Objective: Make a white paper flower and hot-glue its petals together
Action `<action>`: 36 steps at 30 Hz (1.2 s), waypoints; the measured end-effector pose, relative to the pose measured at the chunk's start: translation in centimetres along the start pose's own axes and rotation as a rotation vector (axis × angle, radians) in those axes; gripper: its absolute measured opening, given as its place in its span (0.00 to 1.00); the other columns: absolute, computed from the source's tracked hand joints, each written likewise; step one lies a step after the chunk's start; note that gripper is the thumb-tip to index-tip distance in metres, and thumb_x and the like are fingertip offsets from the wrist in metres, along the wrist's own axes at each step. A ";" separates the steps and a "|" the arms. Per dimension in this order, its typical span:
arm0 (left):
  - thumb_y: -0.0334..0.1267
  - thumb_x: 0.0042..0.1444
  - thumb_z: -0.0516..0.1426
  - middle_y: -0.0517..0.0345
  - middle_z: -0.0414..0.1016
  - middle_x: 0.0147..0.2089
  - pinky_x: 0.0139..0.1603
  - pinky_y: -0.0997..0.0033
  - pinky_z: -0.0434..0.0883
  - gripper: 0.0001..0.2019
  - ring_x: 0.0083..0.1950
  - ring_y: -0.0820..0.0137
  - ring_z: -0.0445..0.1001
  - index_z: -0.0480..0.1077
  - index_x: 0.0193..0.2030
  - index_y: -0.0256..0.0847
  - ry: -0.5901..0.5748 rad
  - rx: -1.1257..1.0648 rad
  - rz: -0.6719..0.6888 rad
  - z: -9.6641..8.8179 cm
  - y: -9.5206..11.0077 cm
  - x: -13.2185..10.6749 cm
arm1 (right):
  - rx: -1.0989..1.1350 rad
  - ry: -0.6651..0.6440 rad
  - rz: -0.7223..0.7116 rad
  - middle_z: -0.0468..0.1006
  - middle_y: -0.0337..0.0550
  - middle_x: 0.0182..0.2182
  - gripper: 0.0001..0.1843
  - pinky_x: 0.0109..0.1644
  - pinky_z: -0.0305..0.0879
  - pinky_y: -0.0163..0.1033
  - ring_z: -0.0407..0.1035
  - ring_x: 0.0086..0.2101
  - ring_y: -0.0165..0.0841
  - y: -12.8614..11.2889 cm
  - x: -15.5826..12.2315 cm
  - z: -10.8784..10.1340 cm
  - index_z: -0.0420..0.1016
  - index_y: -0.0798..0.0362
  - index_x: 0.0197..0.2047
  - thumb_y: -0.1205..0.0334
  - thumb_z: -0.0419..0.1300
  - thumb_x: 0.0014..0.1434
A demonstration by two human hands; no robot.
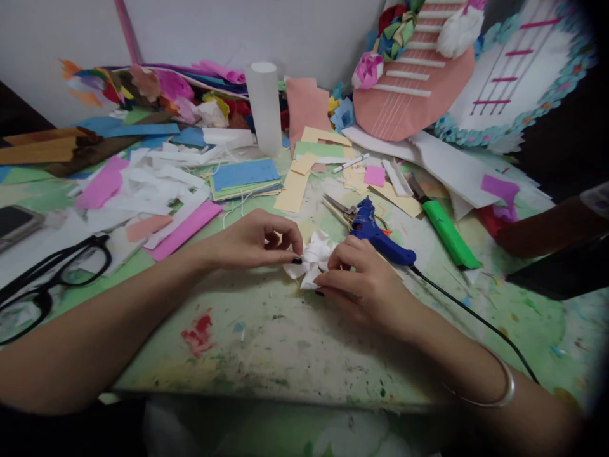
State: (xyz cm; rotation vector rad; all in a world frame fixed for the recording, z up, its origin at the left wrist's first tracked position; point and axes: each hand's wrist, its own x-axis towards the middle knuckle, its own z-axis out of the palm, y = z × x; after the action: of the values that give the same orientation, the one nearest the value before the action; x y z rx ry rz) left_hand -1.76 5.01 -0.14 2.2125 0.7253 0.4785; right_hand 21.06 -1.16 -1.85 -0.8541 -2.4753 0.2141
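Note:
Both of my hands meet over a small white paper flower (314, 257) on the paint-stained green table (285, 343). My left hand (254, 241) pinches the flower's left side, fingers curled with dark nails showing. From the right, my right hand (361, 279) closes its fingertips on the flower's other edge. A silver bangle (502, 393) sits on my right forearm. Just behind the flower lies a blue hot glue gun (378, 231), its black cord (476, 317) running to the right.
Metal scissors (340, 206) lie beside the glue gun. A green utility knife (447, 231), white pen (349, 163), white paper roll (265, 108), stacked coloured sheets (245, 178), black glasses (57, 273), a phone (16, 222) and paper scraps surround. Another person's arm (547, 228) rests at right.

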 end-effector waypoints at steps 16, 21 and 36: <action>0.36 0.54 0.60 0.56 0.76 0.27 0.26 0.79 0.65 0.06 0.24 0.77 0.68 0.77 0.34 0.37 -0.061 0.024 0.042 -0.1 -0.1 -0.1 | -0.156 -0.205 0.016 0.72 0.46 0.32 0.15 0.38 0.46 0.42 0.57 0.36 0.36 -0.6 0.0 0.0 0.74 0.54 0.49 0.58 0.55 0.62; 0.39 0.55 0.60 0.55 0.76 0.29 0.27 0.79 0.65 0.07 0.26 0.77 0.69 0.77 0.34 0.39 -0.053 0.026 0.071 0.1 -0.1 -0.1 | -0.179 -0.239 0.027 0.72 0.45 0.32 0.12 0.39 0.44 0.42 0.57 0.36 0.36 -0.7 0.1 0.3 0.75 0.53 0.45 0.58 0.56 0.62; 0.33 0.54 0.59 0.48 0.73 0.49 0.53 0.65 0.67 0.02 0.50 0.67 0.72 0.72 0.32 0.38 0.080 0.010 0.137 2.1 -0.4 0.7 | -0.002 -0.070 0.066 0.73 0.43 0.24 0.16 0.35 0.51 0.40 0.61 0.30 0.32 -0.4 0.2 -0.2 0.79 0.55 0.31 0.61 0.52 0.64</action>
State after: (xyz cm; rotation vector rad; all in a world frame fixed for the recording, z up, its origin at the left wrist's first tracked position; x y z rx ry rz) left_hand -0.25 4.58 -1.72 2.2731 0.6207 0.6366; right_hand 20.79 -1.40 -1.48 -0.9450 -2.5139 0.2691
